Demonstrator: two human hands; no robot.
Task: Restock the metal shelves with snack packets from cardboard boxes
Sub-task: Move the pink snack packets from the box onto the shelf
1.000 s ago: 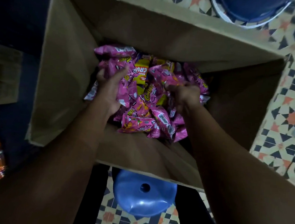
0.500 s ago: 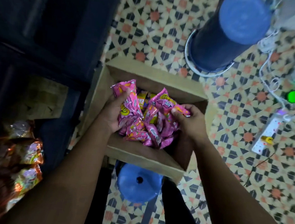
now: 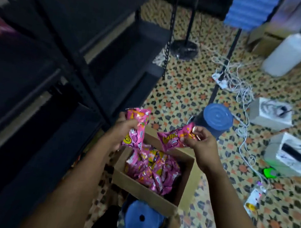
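An open cardboard box (image 3: 144, 192) stands on the tiled floor, holding several pink snack packets (image 3: 152, 170). My left hand (image 3: 122, 129) grips a bunch of pink packets (image 3: 135, 129) above the box's left edge. My right hand (image 3: 200, 143) pinches another pink packet (image 3: 174, 138) above the box's far side. Both sets are lifted clear of the box. The dark metal shelves (image 3: 63, 55) rise to the left, close to my left hand.
A blue stool (image 3: 141, 217) sits in front of the box and a blue-topped cylinder (image 3: 216, 119) behind it. Cables and a power strip (image 3: 221, 80), white boxes (image 3: 271, 113), a white jug (image 3: 287, 55) and a stand base (image 3: 185, 47) litter the floor on the right.
Both hands rose out of the box with pink packets and drew apart. The view lifted and swung up, bringing the shelves and the room into sight.
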